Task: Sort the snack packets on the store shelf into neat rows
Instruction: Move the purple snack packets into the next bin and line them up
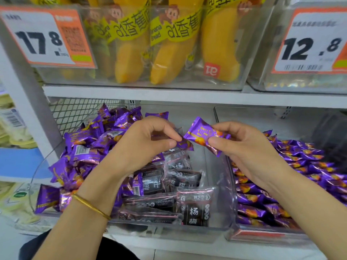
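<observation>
Both hands are up over the middle of the clear bin (169,234) and both are busy. The right hand (249,147) pinches a purple packet (202,135) by its end between thumb and fingers, tilted with its printed face towards the camera, probably to check which way it should lie. The left hand (142,145) has thumb and forefinger closed on the corner of a lower purple packet (186,145) just under the first one. Whether that one is lifted free or resting on the stock below, I can't quite tell. Under the hands lie dark packets (195,209), flat and more or less lined up. Out beyond the left hand a loose heap of purple packets (84,147) is piled every which way — that's the unsorted stock. Past the right wrist, the neighbouring bin holds purple rows (300,156) laid in overlapping lines, so the held packets look bound that way. End grips suit it: they leave the packet's body free to slide in flat. Plenty left — the heap's barely dented.
</observation>
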`<state>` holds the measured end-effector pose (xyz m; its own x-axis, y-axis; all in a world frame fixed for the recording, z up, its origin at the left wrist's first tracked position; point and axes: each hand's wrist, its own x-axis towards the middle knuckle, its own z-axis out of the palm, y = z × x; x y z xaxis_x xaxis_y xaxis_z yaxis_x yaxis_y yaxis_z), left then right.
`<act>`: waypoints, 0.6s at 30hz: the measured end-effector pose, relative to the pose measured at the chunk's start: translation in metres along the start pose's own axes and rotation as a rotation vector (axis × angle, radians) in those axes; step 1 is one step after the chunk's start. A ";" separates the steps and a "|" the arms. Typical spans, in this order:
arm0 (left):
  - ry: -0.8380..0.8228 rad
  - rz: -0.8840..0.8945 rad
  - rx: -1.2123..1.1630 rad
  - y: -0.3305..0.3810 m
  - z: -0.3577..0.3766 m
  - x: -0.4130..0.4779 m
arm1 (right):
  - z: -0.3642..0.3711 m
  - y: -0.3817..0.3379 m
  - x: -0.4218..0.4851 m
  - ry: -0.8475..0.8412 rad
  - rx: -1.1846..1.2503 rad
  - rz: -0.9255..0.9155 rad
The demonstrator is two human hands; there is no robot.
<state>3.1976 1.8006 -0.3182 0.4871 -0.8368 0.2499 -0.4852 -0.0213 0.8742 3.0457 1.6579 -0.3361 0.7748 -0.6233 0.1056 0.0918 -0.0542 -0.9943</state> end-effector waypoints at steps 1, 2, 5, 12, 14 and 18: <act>-0.021 0.004 -0.054 0.000 0.001 0.000 | 0.000 -0.001 0.000 0.002 0.066 0.025; -0.041 0.016 -0.101 -0.001 0.002 0.000 | -0.001 -0.003 0.000 -0.006 0.126 0.048; -0.078 0.055 -0.283 -0.002 0.004 -0.001 | -0.003 -0.009 -0.001 -0.073 0.194 0.089; -0.135 0.147 -0.483 -0.003 0.007 -0.001 | -0.011 -0.012 0.002 -0.341 0.323 0.178; -0.041 0.098 -0.435 -0.006 0.004 0.003 | -0.010 -0.012 0.002 -0.330 0.292 0.164; 0.126 0.043 0.225 -0.030 -0.011 0.013 | -0.006 -0.015 -0.002 -0.242 0.171 0.132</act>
<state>3.2262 1.7965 -0.3364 0.5421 -0.7651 0.3474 -0.6499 -0.1196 0.7506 3.0389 1.6551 -0.3216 0.9115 -0.4113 -0.0032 0.0684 0.1591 -0.9849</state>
